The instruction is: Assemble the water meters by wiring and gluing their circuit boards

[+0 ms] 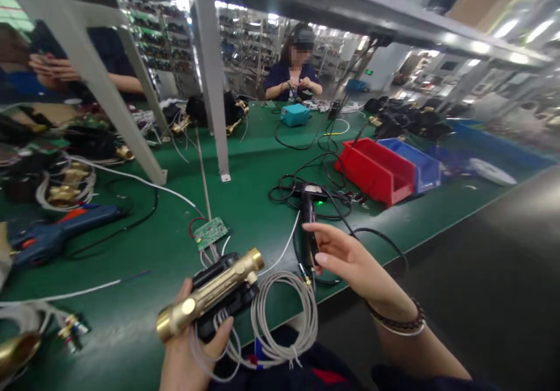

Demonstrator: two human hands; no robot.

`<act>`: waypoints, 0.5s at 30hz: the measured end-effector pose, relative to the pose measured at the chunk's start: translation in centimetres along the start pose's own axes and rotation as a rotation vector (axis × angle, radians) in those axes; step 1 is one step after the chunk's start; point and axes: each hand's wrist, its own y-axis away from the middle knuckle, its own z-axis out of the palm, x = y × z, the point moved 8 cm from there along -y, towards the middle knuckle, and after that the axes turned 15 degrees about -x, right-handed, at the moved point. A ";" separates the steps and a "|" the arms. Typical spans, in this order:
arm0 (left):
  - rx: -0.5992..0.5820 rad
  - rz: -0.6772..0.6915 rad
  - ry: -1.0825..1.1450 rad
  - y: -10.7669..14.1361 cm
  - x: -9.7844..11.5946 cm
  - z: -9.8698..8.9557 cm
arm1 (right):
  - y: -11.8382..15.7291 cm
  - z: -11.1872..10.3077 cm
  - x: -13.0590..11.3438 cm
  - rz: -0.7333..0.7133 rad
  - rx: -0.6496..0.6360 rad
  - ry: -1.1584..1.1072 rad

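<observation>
My left hand [188, 350] holds a brass pipe fitting [219, 289] with a black plastic housing [230, 306] against it, tilted up to the right. From the housing, wires run to a green circuit board [210, 233] on the table. A tied coil of grey cable [284, 321] hangs beside the fitting. My right hand [343, 257] is at a black electric screwdriver [308, 219], index finger and thumb apart and overlapping its body in view. Whether the fingers press on it, I cannot tell.
A blue glue gun [65, 230] lies left. Red [376, 169] and blue bins [411, 163] stand right, past tangled black cords. Metal posts [214, 87] rise from the green table [249, 204]. Another person [293, 73] works across it; another person's hands [55, 70] show far left.
</observation>
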 end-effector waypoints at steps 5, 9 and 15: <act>0.165 0.130 -0.167 1.6 2.6 -0.9 | -1.3 8.5 -0.7 -0.188 -0.210 0.562; 0.327 0.136 -0.281 3.2 3.5 -1.1 | -1.1 13.0 -0.5 -0.471 -0.208 1.008; 0.513 0.094 -0.353 4.5 4.4 -1.7 | -1.0 15.9 1.0 -0.579 -0.265 1.217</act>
